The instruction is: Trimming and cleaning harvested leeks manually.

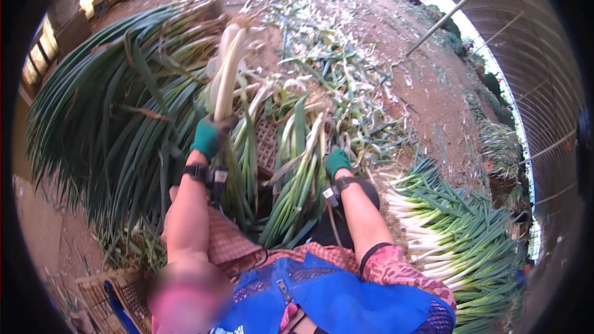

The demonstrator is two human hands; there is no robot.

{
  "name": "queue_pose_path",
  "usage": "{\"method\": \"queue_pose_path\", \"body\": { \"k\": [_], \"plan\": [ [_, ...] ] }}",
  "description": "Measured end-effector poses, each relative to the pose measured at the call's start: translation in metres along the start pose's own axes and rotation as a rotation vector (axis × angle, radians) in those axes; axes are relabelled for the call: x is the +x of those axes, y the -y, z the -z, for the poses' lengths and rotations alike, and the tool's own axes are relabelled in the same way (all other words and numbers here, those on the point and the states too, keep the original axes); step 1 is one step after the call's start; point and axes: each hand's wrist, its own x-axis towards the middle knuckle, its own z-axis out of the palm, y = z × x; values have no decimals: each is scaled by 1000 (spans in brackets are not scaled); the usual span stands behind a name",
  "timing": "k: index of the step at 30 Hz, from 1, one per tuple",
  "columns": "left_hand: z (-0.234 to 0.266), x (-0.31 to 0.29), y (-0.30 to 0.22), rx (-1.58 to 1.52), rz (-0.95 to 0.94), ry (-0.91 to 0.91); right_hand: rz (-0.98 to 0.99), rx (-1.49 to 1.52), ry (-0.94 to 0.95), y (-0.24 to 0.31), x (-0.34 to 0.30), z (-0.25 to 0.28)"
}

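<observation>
The left hand [211, 135] is wearing a green glove, and its fingers are clamping on the stalks [228, 77], whose thick white ends are standing up just beyond the fingers, slightly tilted, with roots topmost. The right hand [337, 161], also gloved in green, is hanging lower, to the right of the left fingers; whether its fingers are gripping anything or lying apart, I cannot tell.

Between the two hands, loose leeks [297, 179] are lying just left of the right fingers, their green leaves pointing toward the body. A brown crate [266, 142] is showing partly behind them, near the left fingers. To the left of the left fingers, a large heap [105, 105] is spreading its long dark leaves.

Beyond the right fingers, peeled scraps [352, 86] are littering the soil [427, 93]. To the right and nearer the body, well apart from the left fingers, a pile [427, 229] is lying with white stems facing the right hand.
</observation>
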Motion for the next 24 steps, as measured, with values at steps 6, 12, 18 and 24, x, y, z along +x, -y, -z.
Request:
{"method": "queue_pose_path", "body": {
  "k": [6,12,18,24],
  "plan": [
    [14,18,10,8,125,-22,296,-63,-158,47,-8,-16],
    [34,25,33,-54,138,-80,463,799,270,140,-15,-83],
    [57,-3,-31,-272,-25,-268,300,658,158,212,-15,-119],
    [73,2,-37,-322,-150,-580,124,412,79,236,-9,-129]
  ]
}}
